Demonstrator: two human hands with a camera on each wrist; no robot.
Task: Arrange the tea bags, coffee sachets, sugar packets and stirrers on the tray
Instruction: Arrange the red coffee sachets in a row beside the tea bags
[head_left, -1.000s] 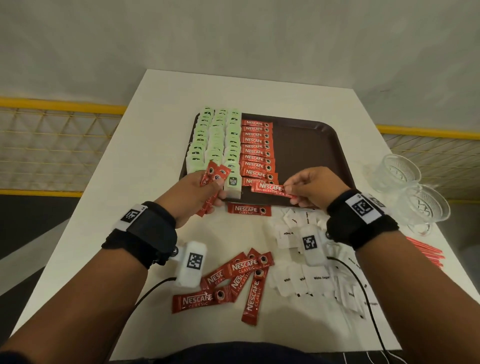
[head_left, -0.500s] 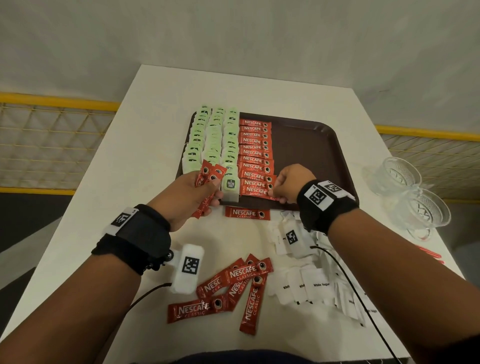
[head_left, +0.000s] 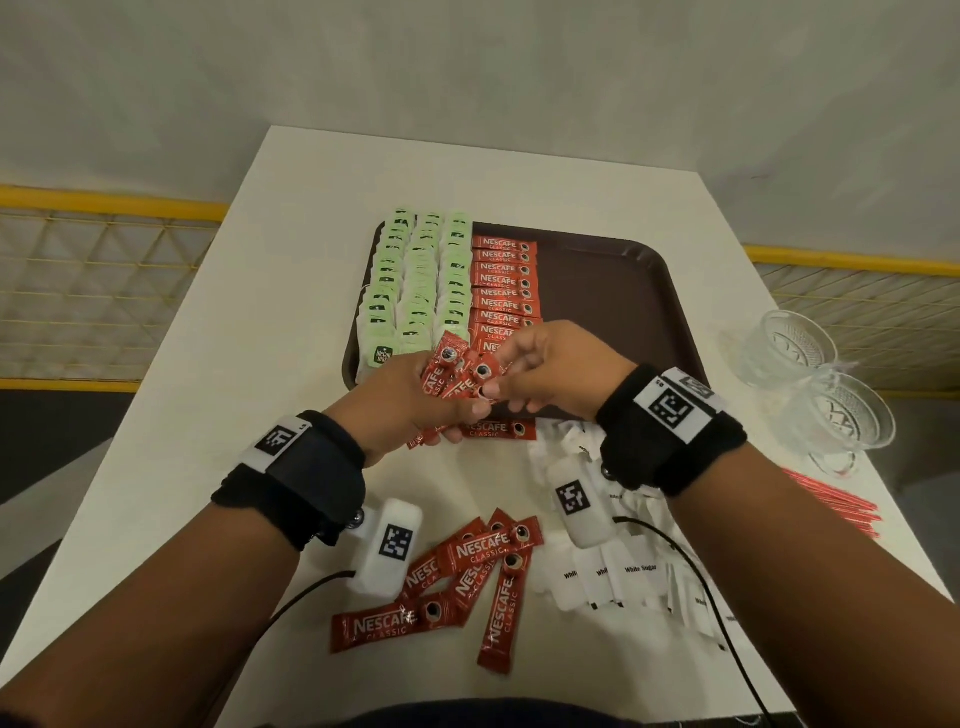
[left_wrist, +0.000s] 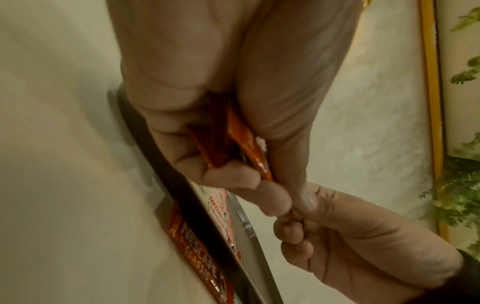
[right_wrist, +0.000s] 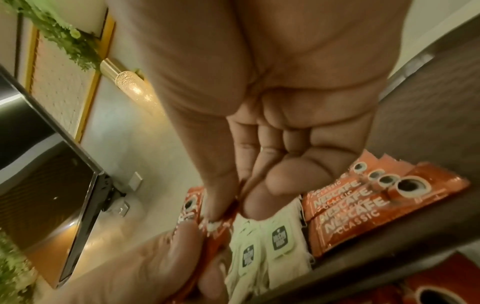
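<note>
A brown tray (head_left: 613, 291) carries three rows of green tea bags (head_left: 415, 280) and a column of red coffee sachets (head_left: 501, 280). My left hand (head_left: 441, 400) grips a bunch of coffee sachets (head_left: 449, 371) over the tray's near edge. My right hand (head_left: 501, 387) pinches the end of one sachet in that bunch between thumb and finger. The right wrist view shows that pinch (right_wrist: 223, 214) above the tea bags (right_wrist: 275, 236). One sachet (head_left: 498, 428) lies on the table just below the tray. More loose sachets (head_left: 467, 571), white sugar packets (head_left: 623, 571) and red stirrers (head_left: 836, 506) lie nearer me.
Two glass cups (head_left: 789, 348) (head_left: 841, 415) stand at the table's right edge. The right half of the tray is bare. Wrist camera cables (head_left: 691, 571) trail over the sugar packets. Yellow railings flank the white table (head_left: 260, 322).
My right hand set a sachet at the near end of the tray's column, then came back to the left hand's bunch and took hold of another. The left hand shifted slightly right.
</note>
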